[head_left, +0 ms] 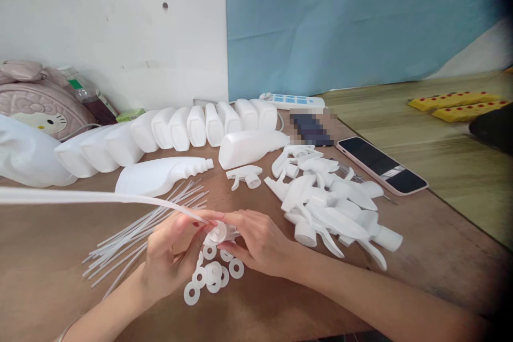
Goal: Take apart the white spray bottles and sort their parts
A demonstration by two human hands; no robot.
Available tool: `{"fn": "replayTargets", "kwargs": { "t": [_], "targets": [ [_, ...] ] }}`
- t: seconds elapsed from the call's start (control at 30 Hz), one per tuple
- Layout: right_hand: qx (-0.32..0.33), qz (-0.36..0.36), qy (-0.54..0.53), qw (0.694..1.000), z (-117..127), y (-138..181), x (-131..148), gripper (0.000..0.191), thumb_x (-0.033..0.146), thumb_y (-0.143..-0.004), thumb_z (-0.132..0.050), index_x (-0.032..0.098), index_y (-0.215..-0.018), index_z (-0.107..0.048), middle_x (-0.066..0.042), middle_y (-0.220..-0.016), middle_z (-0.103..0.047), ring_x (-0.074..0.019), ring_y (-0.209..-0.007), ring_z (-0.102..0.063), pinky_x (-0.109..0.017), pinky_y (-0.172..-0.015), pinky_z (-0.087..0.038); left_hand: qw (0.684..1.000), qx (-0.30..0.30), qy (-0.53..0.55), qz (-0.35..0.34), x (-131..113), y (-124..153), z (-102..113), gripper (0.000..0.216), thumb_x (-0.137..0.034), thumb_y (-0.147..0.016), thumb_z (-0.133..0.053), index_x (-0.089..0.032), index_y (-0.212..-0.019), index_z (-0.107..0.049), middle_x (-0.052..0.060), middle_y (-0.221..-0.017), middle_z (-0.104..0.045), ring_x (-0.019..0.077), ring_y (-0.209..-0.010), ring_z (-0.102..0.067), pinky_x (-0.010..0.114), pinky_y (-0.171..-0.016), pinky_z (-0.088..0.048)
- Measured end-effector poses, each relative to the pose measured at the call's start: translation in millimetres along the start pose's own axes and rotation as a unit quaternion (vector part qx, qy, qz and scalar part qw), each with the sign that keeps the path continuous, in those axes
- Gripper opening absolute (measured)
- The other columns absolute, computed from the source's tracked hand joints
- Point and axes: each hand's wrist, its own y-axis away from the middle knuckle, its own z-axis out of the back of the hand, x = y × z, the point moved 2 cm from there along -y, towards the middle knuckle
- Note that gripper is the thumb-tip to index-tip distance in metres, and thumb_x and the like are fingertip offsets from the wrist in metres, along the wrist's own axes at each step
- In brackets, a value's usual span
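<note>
My left hand pinches a long white plastic tube near its end, which meets the round opening of a white trigger spray head. My right hand is closed around that spray head from the right, hiding most of it. Just below both hands lie several white ring washers in a loose cluster, with a small white cap-like piece among them. To the left, several thin white tubes are spread on the brown table. Another spray head lies beyond my hands.
White bottles form a curved row at the back; one bottle lies in front. A heap of spray heads is on the right, near a phone. A power strip and a pink bag stand farther back.
</note>
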Motion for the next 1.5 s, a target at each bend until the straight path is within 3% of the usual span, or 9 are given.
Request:
{"fn": "replayTargets", "kwargs": {
  "t": [0.1, 0.17, 0.3, 0.43, 0.77, 1.07, 1.27, 1.5],
  "targets": [
    [-0.004, 0.003, 0.007, 1.0, 0.4, 0.3, 0.3, 0.03, 0.031, -0.087, -0.049, 0.015, -0.111, -0.041, -0.006, -0.086, -0.065, -0.0173, -0.071, -0.062, -0.029, -0.064, -0.048, 0.994, -0.034, 0.062, 0.08, -2.5, -1.3, -4.6, 0.097, 0.01, -0.071, -0.053, -0.038, -0.137, -0.002, 0.001, -0.102, -0.066, 0.0161, -0.085, -0.065, 0.035, -0.074, -0.055],
    [-0.005, 0.008, 0.005, 1.0, 0.0, 0.7, 0.0, 0.028, 0.03, -0.087, -0.05, 0.015, -0.11, -0.041, -0.006, -0.084, -0.064, -0.0171, -0.071, -0.061, -0.028, -0.063, -0.048, 0.983, -0.044, 0.08, 0.158, -2.2, -1.2, -7.2, 0.096, 0.006, -0.072, -0.057, -0.032, -0.139, 0.001, 0.001, -0.092, -0.068, 0.0161, -0.081, -0.065, 0.037, -0.078, -0.053],
    [-0.002, 0.003, -0.002, 1.0, -0.6, 0.7, -0.8, 0.021, 0.031, -0.087, -0.049, 0.016, -0.101, -0.043, -0.004, -0.08, -0.064, -0.0161, -0.065, -0.059, -0.028, -0.059, -0.047, 0.967, -0.008, 0.069, 0.244, 0.9, 0.3, -8.0, 0.07, -0.005, -0.073, -0.063, -0.023, -0.132, -0.029, 0.002, -0.081, -0.068, 0.0161, -0.077, -0.064, 0.035, -0.078, -0.051],
    [-0.002, 0.004, 0.003, 1.0, 0.2, -0.4, 0.1, 0.024, 0.029, -0.086, -0.051, 0.015, -0.105, -0.043, -0.005, -0.086, -0.065, -0.0156, -0.065, -0.058, -0.028, -0.06, -0.046, 0.97, -0.005, 0.046, 0.237, 5.0, 1.7, -5.1, 0.056, -0.008, -0.074, -0.063, -0.025, -0.121, -0.04, -0.001, -0.08, -0.068, 0.0143, -0.074, -0.064, 0.034, -0.082, -0.048],
    [-0.001, -0.002, 0.014, 1.0, -2.0, 0.3, -0.4, 0.025, 0.033, -0.088, -0.048, 0.016, -0.106, -0.044, -0.004, -0.086, -0.066, -0.0149, -0.065, -0.058, -0.027, -0.062, -0.045, 0.965, -0.025, 0.075, 0.249, 13.2, 4.6, -4.4, 0.04, -0.008, -0.073, -0.063, -0.023, -0.104, -0.043, -0.004, -0.067, -0.061, 0.0117, -0.064, -0.059, 0.028, -0.069, -0.047],
    [-0.007, -0.003, 0.035, 0.999, -3.7, -0.4, 1.1, 0.022, 0.034, -0.089, -0.047, 0.017, -0.103, -0.046, -0.003, -0.084, -0.066, -0.0142, -0.064, -0.059, -0.027, -0.061, -0.044, 0.958, -0.067, 0.126, 0.247, 14.2, 3.1, -7.3, 0.025, -0.009, -0.074, -0.062, -0.02, -0.086, -0.042, -0.003, -0.069, -0.051, 0.0097, -0.063, -0.056, 0.023, -0.058, -0.047],
    [-0.009, -0.009, 0.031, 0.999, -4.1, 0.0, 1.7, 0.02, 0.035, -0.089, -0.047, 0.017, -0.098, -0.047, -0.002, -0.083, -0.066, -0.014, -0.064, -0.059, -0.027, -0.061, -0.043, 0.96, -0.02, 0.12, 0.253, 14.0, 5.7, -5.3, 0.027, -0.009, -0.075, -0.06, -0.021, -0.086, -0.039, -0.005, -0.064, -0.055, 0.0093, -0.059, -0.053, 0.023, -0.057, -0.043],
    [-0.011, -0.009, 0.034, 0.999, -4.0, 1.2, 1.6, 0.022, 0.036, -0.088, -0.048, 0.018, -0.099, -0.046, -0.002, -0.082, -0.065, -0.0148, -0.064, -0.059, -0.027, -0.06, -0.044, 0.957, -0.008, 0.118, 0.266, 16.9, 6.5, -5.8, 0.023, -0.011, -0.076, -0.06, -0.021, -0.083, -0.041, -0.004, -0.065, -0.053, 0.01, -0.06, -0.053, 0.022, -0.056, -0.044]
  ]
}}
